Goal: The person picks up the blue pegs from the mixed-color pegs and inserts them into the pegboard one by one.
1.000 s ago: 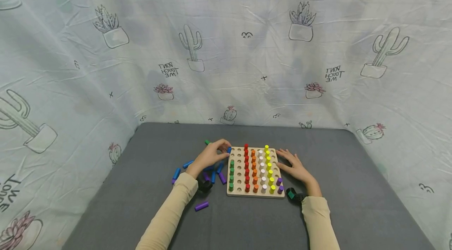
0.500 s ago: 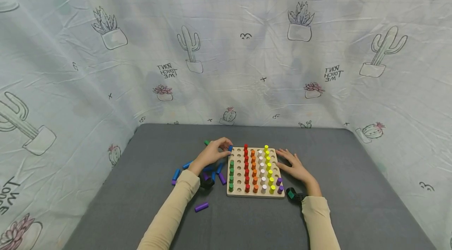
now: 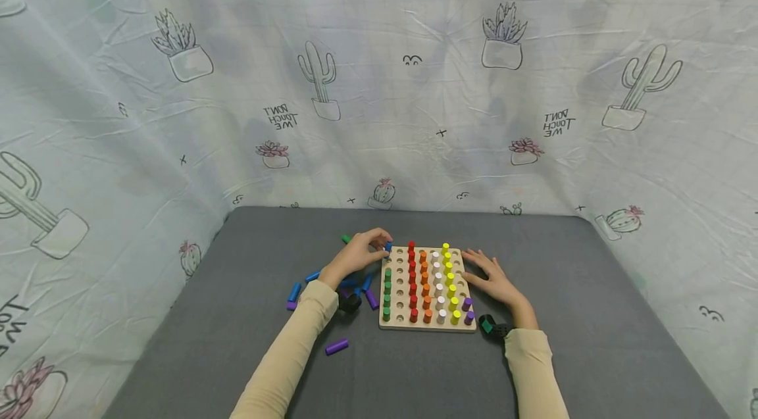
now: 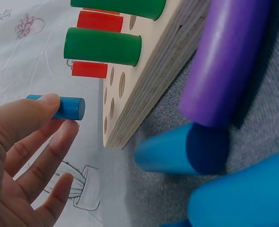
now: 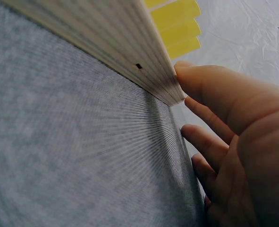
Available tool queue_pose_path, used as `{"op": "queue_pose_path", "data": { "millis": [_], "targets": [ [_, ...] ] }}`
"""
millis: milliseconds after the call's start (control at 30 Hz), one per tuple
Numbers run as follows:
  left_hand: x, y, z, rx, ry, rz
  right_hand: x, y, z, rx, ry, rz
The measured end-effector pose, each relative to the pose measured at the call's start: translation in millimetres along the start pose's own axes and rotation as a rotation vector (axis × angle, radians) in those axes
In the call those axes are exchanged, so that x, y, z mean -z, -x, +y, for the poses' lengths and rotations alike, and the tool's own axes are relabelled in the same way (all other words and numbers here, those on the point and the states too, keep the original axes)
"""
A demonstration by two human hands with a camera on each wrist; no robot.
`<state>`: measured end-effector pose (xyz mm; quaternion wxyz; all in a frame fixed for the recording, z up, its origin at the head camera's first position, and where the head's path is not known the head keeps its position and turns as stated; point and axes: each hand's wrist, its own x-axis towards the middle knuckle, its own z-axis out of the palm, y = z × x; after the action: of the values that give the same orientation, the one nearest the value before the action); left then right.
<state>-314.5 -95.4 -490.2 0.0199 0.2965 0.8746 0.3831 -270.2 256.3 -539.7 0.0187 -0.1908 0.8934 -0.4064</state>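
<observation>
Head view. Pegboard, pale wood: columns of upright green pegs, red pegs, orange pegs, white pegs and yellow pegs; two purple pegs at its near right corner. Left hand: pinches one blue peg at the pegboard's far left corner. Right hand: fingers extended, beside the pegboard's right edge; hands apart. Loose pegs, blue, purple and green: on the grey cloth, left of the pegboard. Printed backdrop, behind the pegboard: potted cacti and succulents; lettering, reversed, "DON'T TOUCH ME", at several spots.

Left wrist view. Blue peg held between thumb and fingers, one end towards the pegboard's holes, a gap showing between. Backdrop lettering here too small to read surely.

Right wrist view. Thumb against the pegboard's edge, other fingers relaxed. Small dark mark on the pegboard's side; backdrop bears an "x".
</observation>
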Motion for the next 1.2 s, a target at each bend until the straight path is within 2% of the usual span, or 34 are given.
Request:
{"op": "queue_pose_path", "data": {
  "millis": [200,500,967,1200],
  "targets": [
    [-1.9,-4.3,-1.2,-0.032,0.014,-0.007,-1,0.4,2,-0.003,-0.001,0.001],
    [-5.8,-8.8,0.5,0.003,0.018,-0.019,-1,0.4,4,0.007,0.002,0.003],
    [-13.0,-17.2,-0.9,-0.005,0.026,-0.014,1,1.1,3,-0.019,-0.003,-0.003],
    [-17.4,-22.2,-1.4,0.018,0.026,-0.007,2,-1.3,4,-0.013,-0.008,-0.007]
  ]
}}
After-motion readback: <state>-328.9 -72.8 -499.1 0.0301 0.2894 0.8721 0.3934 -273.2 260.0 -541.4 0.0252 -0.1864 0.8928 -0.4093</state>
